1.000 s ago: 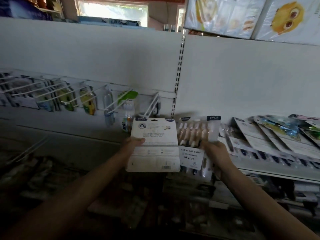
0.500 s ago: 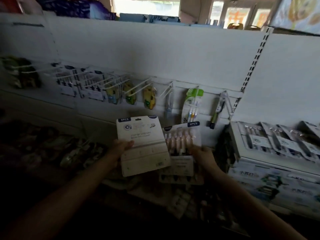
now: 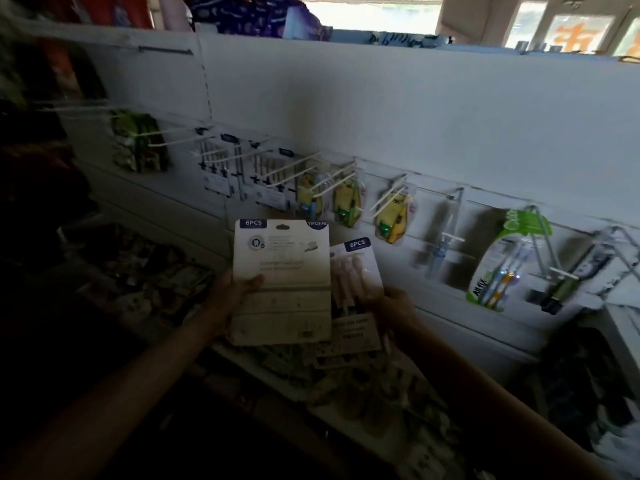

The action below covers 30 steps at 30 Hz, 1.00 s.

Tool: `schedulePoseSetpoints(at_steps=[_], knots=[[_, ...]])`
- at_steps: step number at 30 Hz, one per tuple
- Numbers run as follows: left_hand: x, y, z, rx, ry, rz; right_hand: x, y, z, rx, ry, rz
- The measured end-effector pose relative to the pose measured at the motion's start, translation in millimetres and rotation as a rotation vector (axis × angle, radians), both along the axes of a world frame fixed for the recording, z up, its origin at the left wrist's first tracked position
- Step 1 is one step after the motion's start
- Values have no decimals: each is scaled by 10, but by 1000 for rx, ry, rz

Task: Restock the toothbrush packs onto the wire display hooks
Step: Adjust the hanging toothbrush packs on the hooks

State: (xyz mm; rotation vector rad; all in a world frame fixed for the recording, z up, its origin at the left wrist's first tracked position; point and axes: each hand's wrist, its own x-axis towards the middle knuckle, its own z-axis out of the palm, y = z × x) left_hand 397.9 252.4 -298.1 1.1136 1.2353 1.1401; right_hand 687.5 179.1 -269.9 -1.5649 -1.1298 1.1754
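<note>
My left hand [image 3: 231,296] grips a white 6PCS toothbrush pack [image 3: 281,282] by its left edge, its printed back toward me. Just right of it and partly behind, my right hand [image 3: 394,311] holds a second 6PCS pack [image 3: 356,271] with pale brushes showing through the front. Both packs are upright, below a row of white wire display hooks [image 3: 294,171] on the back panel. Two of those hooks carry matching white packs [image 3: 216,171].
Farther right, hooks hold yellow-green packs [image 3: 346,202], a single blue brush [image 3: 440,244], a green ALLFIX pack [image 3: 502,268] and a dark item [image 3: 571,282]. Green packs [image 3: 138,143] hang far left. A dim shelf [image 3: 363,375] of loose packs lies under my hands.
The view has swung left along the hook wall. Both hands, each with its pack, have moved left with it, away from the right-hand shelf of packs.
</note>
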Motion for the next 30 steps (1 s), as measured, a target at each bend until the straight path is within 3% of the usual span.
schedulePoseSetpoints(at_steps=[10, 18, 30], knots=[[-1012, 846, 90, 23, 52, -2, -1026, 1310, 48, 9, 0, 125], [-2036, 1640, 127, 19, 50, -185, -2031, 2007, -24, 68, -57, 39], [-3557, 2799, 404, 29, 198, -458, -3706, 2707, 32, 167, 56, -156]])
